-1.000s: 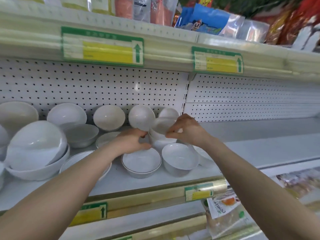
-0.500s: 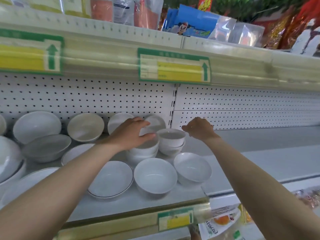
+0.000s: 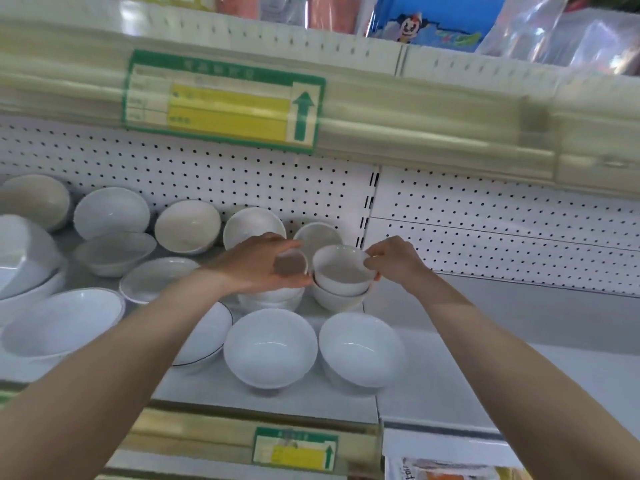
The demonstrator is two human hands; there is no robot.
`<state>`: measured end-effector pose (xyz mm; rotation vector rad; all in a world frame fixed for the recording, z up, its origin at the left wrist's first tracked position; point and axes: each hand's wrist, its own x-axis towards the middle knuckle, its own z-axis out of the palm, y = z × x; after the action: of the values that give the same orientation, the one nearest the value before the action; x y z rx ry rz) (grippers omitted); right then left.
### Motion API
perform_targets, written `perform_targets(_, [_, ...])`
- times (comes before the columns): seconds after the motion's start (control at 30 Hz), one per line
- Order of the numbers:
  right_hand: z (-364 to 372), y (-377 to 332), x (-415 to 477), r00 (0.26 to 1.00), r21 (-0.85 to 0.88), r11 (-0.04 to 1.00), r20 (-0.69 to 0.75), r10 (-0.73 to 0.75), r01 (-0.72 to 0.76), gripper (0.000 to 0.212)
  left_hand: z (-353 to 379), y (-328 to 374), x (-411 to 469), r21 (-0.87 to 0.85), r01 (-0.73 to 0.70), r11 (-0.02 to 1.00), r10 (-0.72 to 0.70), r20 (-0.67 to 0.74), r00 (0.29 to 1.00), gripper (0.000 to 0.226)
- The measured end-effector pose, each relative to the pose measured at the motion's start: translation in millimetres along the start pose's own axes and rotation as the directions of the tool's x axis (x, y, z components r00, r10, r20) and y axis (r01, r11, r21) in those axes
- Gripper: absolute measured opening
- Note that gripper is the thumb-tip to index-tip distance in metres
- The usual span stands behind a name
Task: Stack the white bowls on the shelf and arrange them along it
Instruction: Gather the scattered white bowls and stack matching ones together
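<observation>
Right hand [image 3: 394,263] pinching the rim of a small glossy white bowl [image 3: 341,271] nested atop another, far middle of the smooth shelf [image 3: 450,379], left hand [image 3: 256,268] curled round the neighbouring stack's top bowl [image 3: 290,264]

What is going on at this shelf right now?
A person is stacking white bowls on a shop shelf. The left hand grips the left stack's top bowl. The right hand pinches the rim of the right stack's top bowl. Two front bowls sit unstacked, and the leaning bowls rest against the pegboard.
</observation>
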<state>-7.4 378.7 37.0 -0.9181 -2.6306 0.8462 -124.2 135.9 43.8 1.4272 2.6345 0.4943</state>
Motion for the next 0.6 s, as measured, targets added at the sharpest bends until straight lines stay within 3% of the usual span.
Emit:
perform_targets(0.23, [6.2, 6.9, -5.3, 0.999, -0.045, 0.998, 0.010, -0.052, 0.052, 0.017, 0.4, 0.9, -9.2, 0.030, 0.022, 0.999, -0.022, -0.025, 0.999, 0.106])
perform_targets(0.3, [4.3, 6.2, 1.8, 0.998, -0.122, 0.990, 0.029, -0.062, 0.065, 0.014, 1.3, 1.2, -13.3, 0.033, 0.049, 0.998, -0.047, -0.046, 0.998, 0.109])
perform_targets(0.37, [2.2, 1.5, 12.9, 0.997, -0.220, 0.973, -0.024, -0.071, 0.064, 0.025, 2.8, 1.7, -17.7, 0.042, 0.094, 0.995, -0.091, -0.056, 0.994, 0.114])
perform_targets(0.47, [-1.0, -12.3, 31.4, 0.971, -0.298, 0.944, -0.141, -0.191, 0.142, 0.025, 5.0, 3.0, -23.9, 0.078, 0.157, 0.985, -0.151, -0.074, 0.986, 0.122])
perform_targets(0.6, [6.3, -22.4, 60.8, 0.936, -0.377, 0.877, -0.065, -0.346, 0.298, 0.032, 8.4, 12.5, -29.1, 0.091, 0.280, 0.956, -0.273, -0.077, 0.959, 0.125])
